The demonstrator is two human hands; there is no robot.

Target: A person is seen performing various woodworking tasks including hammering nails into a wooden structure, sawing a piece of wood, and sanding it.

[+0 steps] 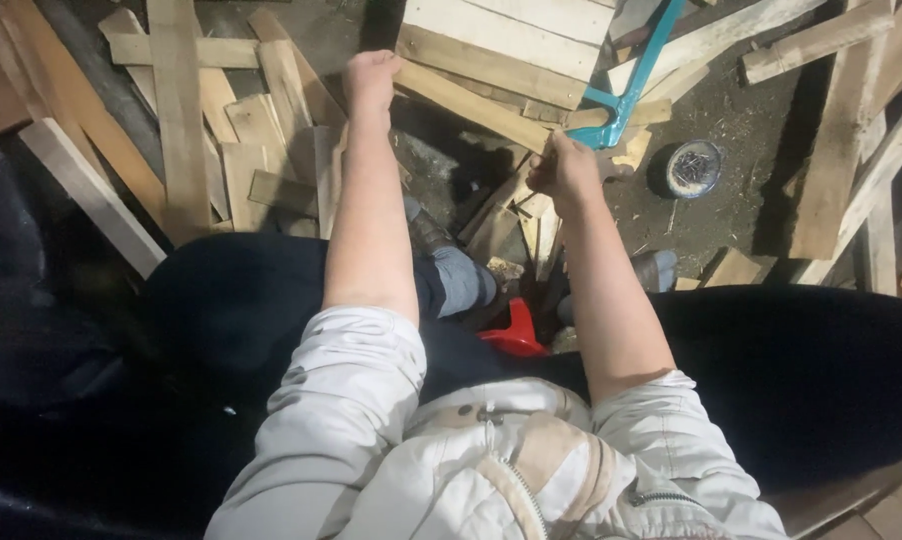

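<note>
- The left hand (pixel 373 78) is wrapped round the far-left end of a long wooden slat (pixel 471 105). Fingers are curled shut over it, thumb tucked under as far as I can see, so that end is properly clamped.
- From those left fingers the slat runs away to the right and a bit toward the body, ending up close to the right hand (pixel 565 168). So the long axis is a shallow diagonal stretching from one fist to the other.
- The right hand is closed as well, gripping the handle end of a teal-framed saw (pixel 626 95). The fist hides the handle itself, so I can't tell exactly how the fingers sit on it.
- From the right fingers the saw frame heads up and away to the right, crossing the near-right end of the slat. Looks like blade and wood meet just beyond the knuckles, though the actual contact spot is hidden behind the hand.
- So saw and slat cross at a steep angle. The right hand is practically on top of that crossing, while the left is well along the slat, out at the other end.
- Beyond the slat, just past the left fingers, there's a pallet-like panel of pale boards (pixel 506 40) that the slat seems to lie against.
- Round the rest: loose scrap planks (pixel 221 120) off to the left of the left hand, a small round tin (pixel 693 168) on the dirt to the right of the right fingers, and something red (pixel 516 335) down near the person's knees.
</note>
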